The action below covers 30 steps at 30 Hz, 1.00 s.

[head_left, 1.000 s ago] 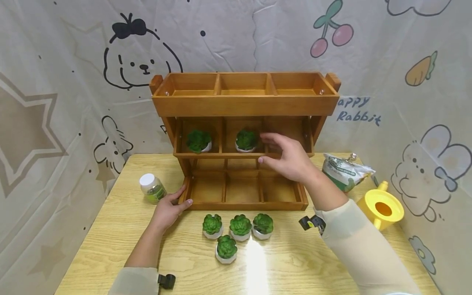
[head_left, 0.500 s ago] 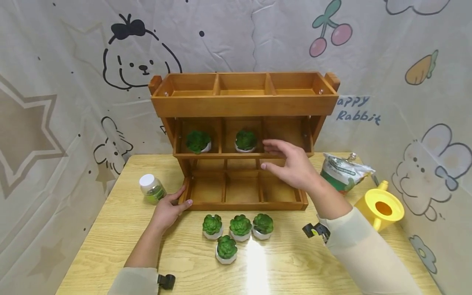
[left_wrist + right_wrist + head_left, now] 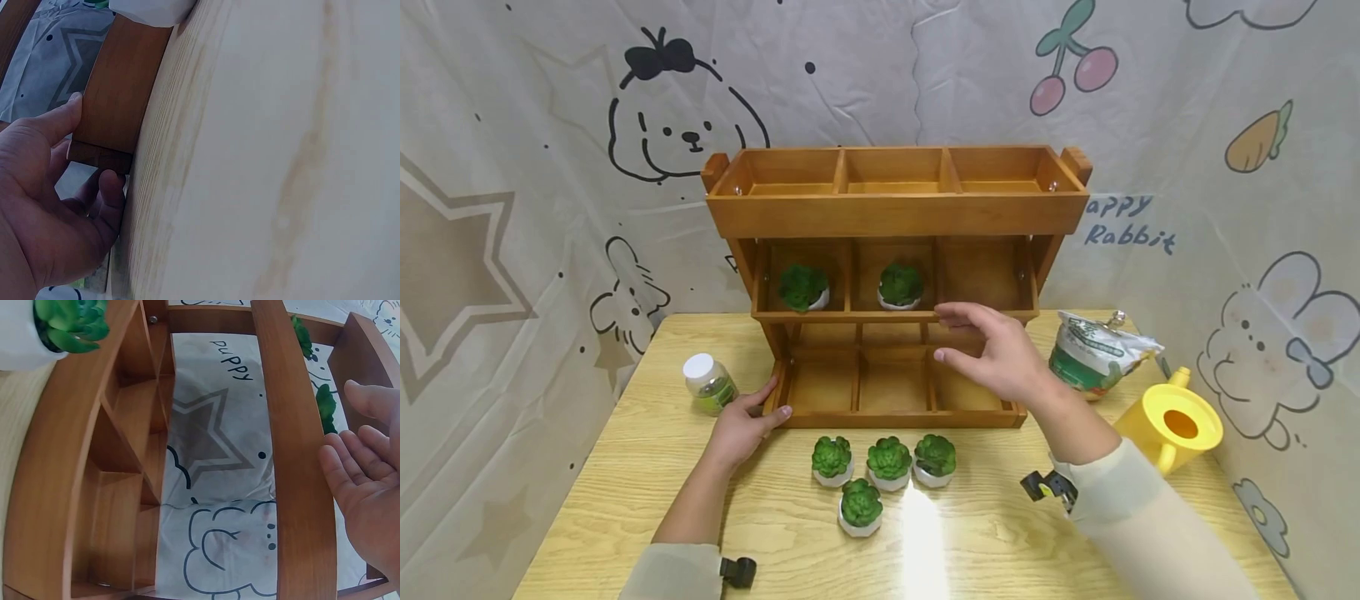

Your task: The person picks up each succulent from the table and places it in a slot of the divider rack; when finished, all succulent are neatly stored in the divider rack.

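A three-tier wooden shelf [image 3: 895,217] with divided trays stands on the table. My left hand [image 3: 743,427] grips its lower left corner; the left wrist view shows the thumb on the front board [image 3: 122,81] and fingers round the end. Bare and spread, my right hand [image 3: 1000,354] hovers before the right side of the shelf, below the middle tray's front edge. Two potted succulents sit in that tray, one in the left compartment [image 3: 802,287] and one in the centre compartment [image 3: 900,285]. Several more potted succulents [image 3: 888,460] in white pots stand before the shelf.
A clear jar with a white lid [image 3: 703,379] stands left of the shelf. To the right are a silver and green bag [image 3: 1097,354] and a yellow watering can [image 3: 1176,421]. A printed cloth [image 3: 865,75] hangs behind.
My right hand has drawn back from beside the centre succulent, moving down and slightly right, away from the middle tray. The left hand and the plants have stayed where they were.
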Each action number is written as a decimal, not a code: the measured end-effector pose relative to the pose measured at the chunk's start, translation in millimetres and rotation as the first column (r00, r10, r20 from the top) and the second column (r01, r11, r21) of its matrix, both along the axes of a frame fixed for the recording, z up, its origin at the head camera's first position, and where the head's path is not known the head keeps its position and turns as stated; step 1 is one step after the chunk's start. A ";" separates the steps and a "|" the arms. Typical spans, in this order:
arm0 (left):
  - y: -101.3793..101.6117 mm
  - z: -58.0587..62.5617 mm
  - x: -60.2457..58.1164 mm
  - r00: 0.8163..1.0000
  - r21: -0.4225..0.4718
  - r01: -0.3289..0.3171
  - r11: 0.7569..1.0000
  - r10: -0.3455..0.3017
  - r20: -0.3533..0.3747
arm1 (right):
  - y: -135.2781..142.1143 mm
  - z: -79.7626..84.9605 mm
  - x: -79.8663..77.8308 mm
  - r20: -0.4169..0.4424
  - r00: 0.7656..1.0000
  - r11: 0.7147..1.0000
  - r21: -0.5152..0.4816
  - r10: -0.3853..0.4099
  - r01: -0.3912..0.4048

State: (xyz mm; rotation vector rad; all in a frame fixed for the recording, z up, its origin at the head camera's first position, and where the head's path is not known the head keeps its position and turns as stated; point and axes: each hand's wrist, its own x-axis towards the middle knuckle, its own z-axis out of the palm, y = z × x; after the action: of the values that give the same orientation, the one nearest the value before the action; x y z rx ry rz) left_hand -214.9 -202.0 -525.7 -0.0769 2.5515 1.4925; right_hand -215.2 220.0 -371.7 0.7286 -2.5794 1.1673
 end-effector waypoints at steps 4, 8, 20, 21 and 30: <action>0.0 0.6 0.5 1.000 -0.003 -0.002 1.000 0.002 0.004 | -0.8 -5.4 2.7 0.006 1.000 1.000 -0.001 0.011 -0.011; 0.4 0.8 0.7 1.000 -0.003 -0.003 1.000 0.003 0.002 | -0.6 -10.9 4.6 0.018 0.999 1.000 -0.004 0.026 -0.026; 1.5 2.8 1.2 1.000 0.008 0.000 1.000 0.000 0.012 | 2.6 -25.9 14.7 0.082 0.996 1.000 0.012 0.020 -0.021; 1.4 2.9 1.2 1.000 0.008 -0.001 1.000 0.000 0.013 | 2.4 -27.8 15.4 0.082 0.996 1.000 0.007 0.025 -0.026; 1.9 2.7 0.5 1.000 0.002 0.000 1.000 0.000 0.005 | 3.6 -45.0 21.1 0.103 0.993 0.999 0.001 0.053 -0.054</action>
State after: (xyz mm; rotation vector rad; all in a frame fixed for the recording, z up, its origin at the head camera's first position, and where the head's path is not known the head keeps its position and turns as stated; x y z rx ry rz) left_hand -214.4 -200.1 -523.0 -0.0803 2.5463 1.4923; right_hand -194.1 223.7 -416.7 0.7618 -2.6621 1.2478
